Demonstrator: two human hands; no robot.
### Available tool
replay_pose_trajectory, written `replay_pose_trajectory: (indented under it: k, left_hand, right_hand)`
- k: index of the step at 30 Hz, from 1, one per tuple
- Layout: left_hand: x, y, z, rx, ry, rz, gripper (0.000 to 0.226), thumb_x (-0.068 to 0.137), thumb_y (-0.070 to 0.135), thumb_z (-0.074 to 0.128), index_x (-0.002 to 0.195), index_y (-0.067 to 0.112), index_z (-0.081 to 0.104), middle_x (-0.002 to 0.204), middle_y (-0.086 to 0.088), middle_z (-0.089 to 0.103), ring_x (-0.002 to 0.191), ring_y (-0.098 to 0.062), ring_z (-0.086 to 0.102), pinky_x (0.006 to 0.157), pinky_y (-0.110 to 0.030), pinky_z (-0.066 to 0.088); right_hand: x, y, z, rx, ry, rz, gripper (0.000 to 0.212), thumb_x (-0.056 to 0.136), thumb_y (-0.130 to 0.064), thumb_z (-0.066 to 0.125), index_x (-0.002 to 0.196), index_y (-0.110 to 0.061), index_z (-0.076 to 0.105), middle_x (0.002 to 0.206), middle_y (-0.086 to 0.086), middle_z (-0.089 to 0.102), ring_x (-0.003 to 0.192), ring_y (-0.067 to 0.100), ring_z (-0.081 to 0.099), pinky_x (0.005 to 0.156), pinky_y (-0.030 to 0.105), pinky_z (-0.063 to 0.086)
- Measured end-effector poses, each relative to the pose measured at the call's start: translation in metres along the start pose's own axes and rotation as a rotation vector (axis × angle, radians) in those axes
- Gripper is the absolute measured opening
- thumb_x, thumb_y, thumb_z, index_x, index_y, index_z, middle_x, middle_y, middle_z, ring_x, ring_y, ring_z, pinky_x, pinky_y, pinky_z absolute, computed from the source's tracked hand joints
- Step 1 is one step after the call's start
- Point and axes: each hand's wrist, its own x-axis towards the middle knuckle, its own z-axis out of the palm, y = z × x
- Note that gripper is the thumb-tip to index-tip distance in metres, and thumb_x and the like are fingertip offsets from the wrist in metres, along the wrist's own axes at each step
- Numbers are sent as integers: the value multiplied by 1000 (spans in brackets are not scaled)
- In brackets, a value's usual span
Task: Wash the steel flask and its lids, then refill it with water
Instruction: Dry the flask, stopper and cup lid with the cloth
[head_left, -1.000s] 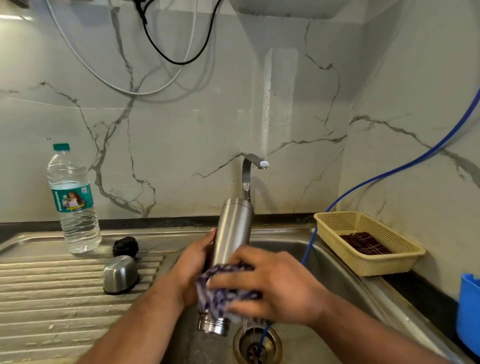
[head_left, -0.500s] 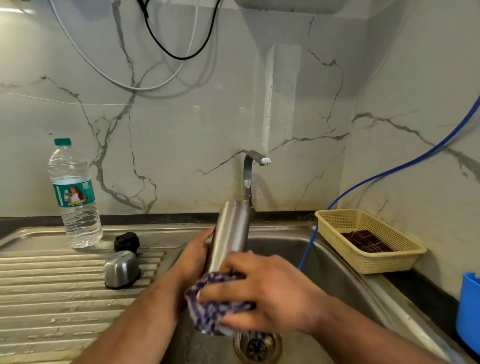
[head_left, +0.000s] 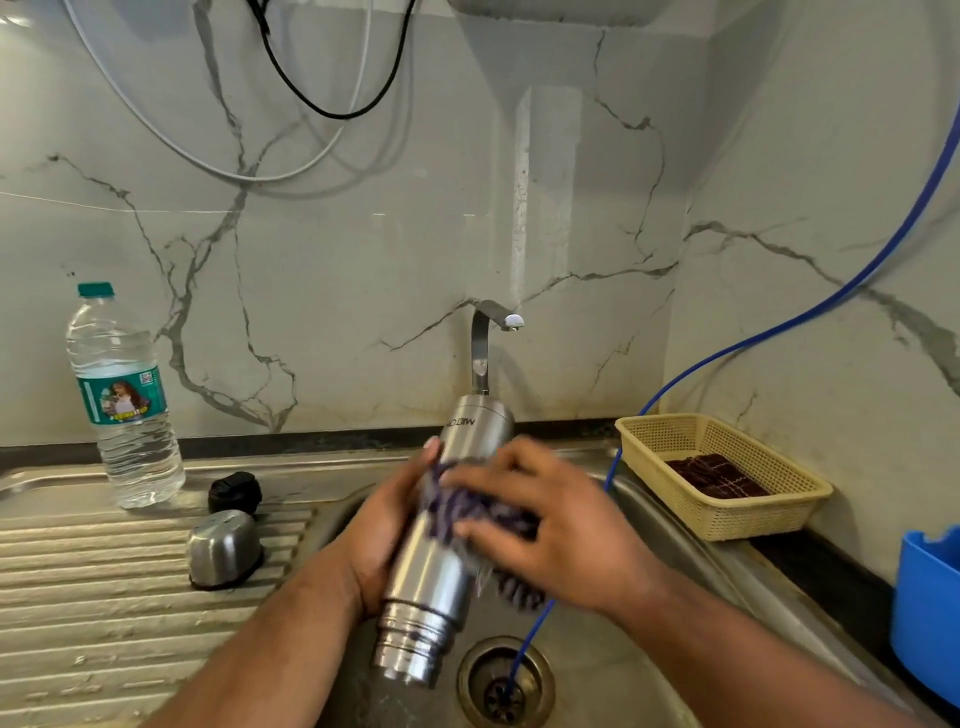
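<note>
- We hold the steel flask (head_left: 436, 587) tilted over the sink (head_left: 665, 540): our left hand (head_left: 384, 540) grips its body, and our right hand (head_left: 561, 525) clamps a purple cloth (head_left: 467, 509) around it.
- Wet steel could slip from our left hand onto the drain (head_left: 506, 680).
- The steel lid (head_left: 223, 545) and black lid (head_left: 235, 491) on the left drainboard (head_left: 104, 597) risk being skipped.

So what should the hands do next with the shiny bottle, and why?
Probably slide the purple scrubber down toward the threaded neck. The left hand grips the steel flask tilted over the sink, and the right hand holds the scrubber against its far half, so the lower body and neck are bare of it.
</note>
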Motion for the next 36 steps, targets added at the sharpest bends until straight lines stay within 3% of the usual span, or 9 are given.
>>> replay_pose_trajectory:
  k: [3, 5, 10, 14, 18, 23, 26, 32, 36]
  left_hand:
    - [9, -1, -9, 2, 65, 110, 45, 105, 30, 41, 119, -7, 63, 68, -7, 74, 62, -12, 72, 59, -21, 58]
    - [12, -3, -11, 20, 61, 93, 45, 98, 33, 46, 108, -4, 69, 74, -16, 73, 64, -22, 72, 58, -26, 59]
    - [7, -6, -3, 44, -128, -36, 64, 99, 54, 40, 99, 5, 80, 96, -24, 70, 65, -36, 70, 59, -40, 60]
    - [7, -8, 0, 12, -132, -34, 66, 95, 60, 44, 106, 6, 79, 103, -23, 70, 71, -37, 70, 67, -44, 61]
    - [0, -4, -1, -8, -49, 15, 64, 89, 59, 53, 106, 2, 75, 95, -23, 69, 75, -38, 67, 68, -53, 61]
    - [-2, 4, -10, -68, 84, 35, 74, 92, 61, 54, 126, -4, 66, 99, -28, 69, 84, -36, 71, 73, -40, 60]
    - [2, 2, -16, -18, 123, 38, 77, 90, 61, 55, 131, -3, 62, 102, -29, 69, 87, -36, 70, 77, -40, 59]
    - [6, -4, -4, 13, -74, 11, 63, 92, 62, 53, 118, 7, 73, 110, -26, 69, 91, -39, 71, 72, -43, 63]
    - [7, -6, 5, -40, -67, 41, 66, 95, 61, 55, 133, 7, 63, 125, -23, 64, 100, -34, 67, 83, -45, 60]
  right_hand:
    - [-1, -17, -1, -146, -226, -389, 40, 97, -54, 61, 137, -47, 58, 118, -12, 50, 97, 3, 53, 69, 24, 52]
    - [-2, -12, -1, -180, -215, -425, 40, 97, -54, 60, 136, -46, 59, 119, -12, 52, 98, 3, 54, 66, 25, 52]
    - [5, 35, -11, -51, 268, 181, 45, 92, -56, 59, 136, -45, 60, 106, -17, 52, 92, 4, 60, 77, 21, 51]
    - [5, 46, -16, -34, 434, 321, 43, 96, -52, 61, 135, -33, 66, 97, -9, 57, 89, 7, 60, 80, 24, 50]
    - [4, 18, -4, -47, 215, 202, 47, 92, -56, 62, 137, -44, 60, 103, -22, 46, 88, -3, 53, 75, 13, 46]
    - [-4, -24, 10, -150, -197, -329, 41, 95, -56, 62, 135, -49, 60, 111, -12, 51, 95, 4, 55, 68, 26, 53]
    - [-3, -20, 7, -181, -269, -459, 39, 98, -55, 59, 137, -49, 58, 111, -11, 51, 95, 5, 54, 63, 27, 50]
    - [4, 38, -6, -59, 242, 218, 45, 91, -57, 60, 134, -47, 62, 99, -19, 51, 85, -4, 56, 73, 21, 50]
    - [2, 30, 2, 40, 233, 202, 43, 94, -49, 63, 135, -35, 66, 101, -14, 57, 91, 2, 59, 79, 31, 55]
